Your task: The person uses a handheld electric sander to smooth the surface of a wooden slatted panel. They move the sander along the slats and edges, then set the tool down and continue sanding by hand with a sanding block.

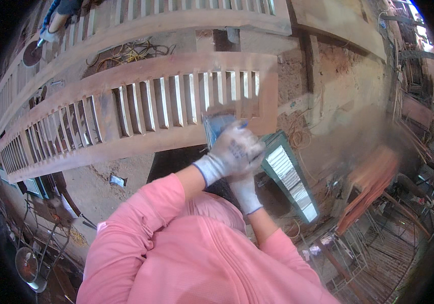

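**Both gloved hands stacked on a blue pad at the panel's right end**

The left hand (234, 149) lies over the right hand (245, 190) at frame centre, both closed on a blue sanding pad (217, 125) that peeks out just above the knuckles. The pad sits against the lower rail of the slatted wooden panel (141, 109), near its right end. The panel's long axis runs from lower left to upper right, so nearly all of it lies left of the hands. At upper left, another person's gloved hand (49, 34) works a second panel.

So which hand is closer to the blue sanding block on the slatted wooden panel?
Left. The left hand lies over the blue sanding block, touching it; the right hand sits below, behind the left.
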A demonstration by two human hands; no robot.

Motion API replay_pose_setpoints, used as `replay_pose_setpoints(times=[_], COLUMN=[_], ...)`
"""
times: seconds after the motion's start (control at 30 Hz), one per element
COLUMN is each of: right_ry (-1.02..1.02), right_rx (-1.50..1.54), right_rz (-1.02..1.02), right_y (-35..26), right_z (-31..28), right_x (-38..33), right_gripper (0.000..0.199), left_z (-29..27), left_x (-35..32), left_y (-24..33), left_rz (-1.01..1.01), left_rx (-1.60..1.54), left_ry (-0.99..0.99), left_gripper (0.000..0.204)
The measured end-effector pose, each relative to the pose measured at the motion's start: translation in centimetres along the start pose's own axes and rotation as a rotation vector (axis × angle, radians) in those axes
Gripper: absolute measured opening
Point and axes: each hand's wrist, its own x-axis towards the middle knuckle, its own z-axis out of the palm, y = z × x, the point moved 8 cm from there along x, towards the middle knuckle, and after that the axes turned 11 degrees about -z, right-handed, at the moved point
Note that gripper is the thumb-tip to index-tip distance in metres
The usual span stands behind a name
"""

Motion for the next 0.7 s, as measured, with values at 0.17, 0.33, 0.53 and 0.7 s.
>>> replay_pose_setpoints(times=[0.17, 0.33, 0.53, 0.7], right_ry=[0.040, 0.278, 0.089, 0.050], right_rx=[0.318, 0.375, 0.620, 0.500], right_rz=[0.160, -0.069, 0.033, -0.009], right_y=[0.3, -0.7, -2.9, -3.1], right_z=[-5.3, -12.0, -14.7, -10.1], right_x=[9.9, 22.2, 26.7, 14.1], right_gripper=[0.074, 0.061, 0.038, 0.073], left_z=[-3.5, -7.3, -10.4, -4.3], left_x=[7.1, 15.3, 18.3, 8.7], left_y=[-4.8, -9.5, -13.3, -7.1], left_rz=[0.010, -0.107, -0.243, -0.126], left_rx=[0.068, 0.174, 0.269, 0.154], left_ry=[0.118, 0.112, 0.216, 0.069], left_gripper=[0.025, 0.030, 0.031, 0.024])
